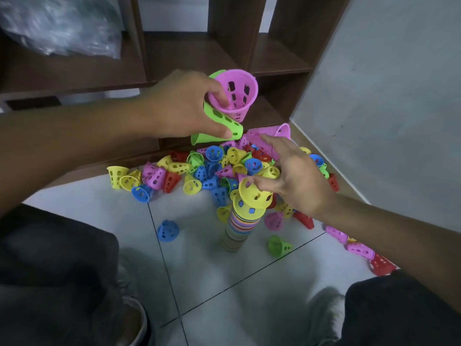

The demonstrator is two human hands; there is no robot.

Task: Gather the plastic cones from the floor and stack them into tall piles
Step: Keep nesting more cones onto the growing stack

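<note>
Hands: left hand (185,106) grips pink cone (235,94) and green cone (219,128); right hand (295,176) pinches yellow cone (254,193) over stack (240,226).
Done: one stack, centre.
Left: loose cones (199,168) on floor (224,278).

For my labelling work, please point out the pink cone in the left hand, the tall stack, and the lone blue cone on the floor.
pink cone (234,96), head view, inside wall with holes.
tall stack (240,226), head view, striped side.
lone blue cone (168,230), head view, perforated side.
</note>
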